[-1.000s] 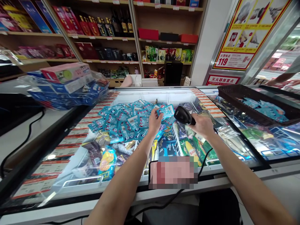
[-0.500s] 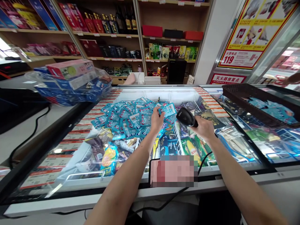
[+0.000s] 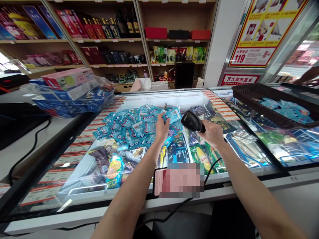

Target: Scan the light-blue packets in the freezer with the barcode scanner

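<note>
Between the fingers of my left hand (image 3: 162, 127) is a blue packet (image 3: 172, 115), raised a little over a heap of matching blue packets (image 3: 124, 124). The heap lies on the glass top of a chest freezer (image 3: 74, 181). My right hand (image 3: 211, 132) is wrapped round the handle of a black barcode scanner (image 3: 191, 121), whose head points left toward the packet. A black cable (image 3: 213, 166) hangs from below the scanner. Wrapped ice creams (image 3: 116, 167) show in the freezer under the glass.
A phone (image 3: 159, 182) with a blurred screen lies at the freezer's front edge. To the right sits a brown basket (image 3: 239, 94) holding blue packets (image 3: 294, 111). Bagged boxes (image 3: 72, 79) stand at the left. Stocked shelves (image 3: 109, 40) line the back. Another person's hand (image 3: 309, 77) shows at far right.
The view has shifted slightly, so most things sit a little further left. Both hands keep their hold, the packet still before the scanner.
</note>
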A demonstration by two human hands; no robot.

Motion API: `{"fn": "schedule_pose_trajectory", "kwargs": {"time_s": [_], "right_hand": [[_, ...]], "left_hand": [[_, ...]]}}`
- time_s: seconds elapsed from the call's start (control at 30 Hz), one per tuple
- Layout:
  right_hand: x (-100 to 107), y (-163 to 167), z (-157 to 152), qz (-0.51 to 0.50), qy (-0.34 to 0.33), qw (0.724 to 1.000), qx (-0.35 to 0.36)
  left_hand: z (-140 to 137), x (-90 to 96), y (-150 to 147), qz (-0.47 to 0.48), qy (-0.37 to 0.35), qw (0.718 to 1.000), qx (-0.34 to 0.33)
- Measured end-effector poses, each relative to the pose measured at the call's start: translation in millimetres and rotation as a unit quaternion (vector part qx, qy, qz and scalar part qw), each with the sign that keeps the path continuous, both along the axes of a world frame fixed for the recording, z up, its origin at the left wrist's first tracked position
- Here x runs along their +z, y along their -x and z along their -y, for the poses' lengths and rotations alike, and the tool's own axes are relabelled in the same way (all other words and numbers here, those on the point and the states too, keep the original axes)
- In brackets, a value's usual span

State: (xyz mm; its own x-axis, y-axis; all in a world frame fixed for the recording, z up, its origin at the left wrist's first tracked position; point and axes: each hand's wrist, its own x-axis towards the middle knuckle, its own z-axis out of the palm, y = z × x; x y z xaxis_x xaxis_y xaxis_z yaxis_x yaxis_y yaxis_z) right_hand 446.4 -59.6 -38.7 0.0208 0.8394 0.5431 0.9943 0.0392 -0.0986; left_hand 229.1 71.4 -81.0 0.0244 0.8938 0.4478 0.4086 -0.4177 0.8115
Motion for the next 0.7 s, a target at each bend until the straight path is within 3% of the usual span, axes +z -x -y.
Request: {"fn": "schedule_pose_trajectory", "kwargs": {"time_s": [0.33, 0.7], "right_hand": [[-5, -4, -3, 0.010, -0.008, 1.000, 0.028], [-2, -3, -1, 0.006, 0.003, 0.999, 0.041]], "left_hand": [[10, 10.8, -3, -0.038, -0.005, 0.999, 0.024], [11, 10.9, -4, -0.042, -0.010, 0.999, 0.020]]}}
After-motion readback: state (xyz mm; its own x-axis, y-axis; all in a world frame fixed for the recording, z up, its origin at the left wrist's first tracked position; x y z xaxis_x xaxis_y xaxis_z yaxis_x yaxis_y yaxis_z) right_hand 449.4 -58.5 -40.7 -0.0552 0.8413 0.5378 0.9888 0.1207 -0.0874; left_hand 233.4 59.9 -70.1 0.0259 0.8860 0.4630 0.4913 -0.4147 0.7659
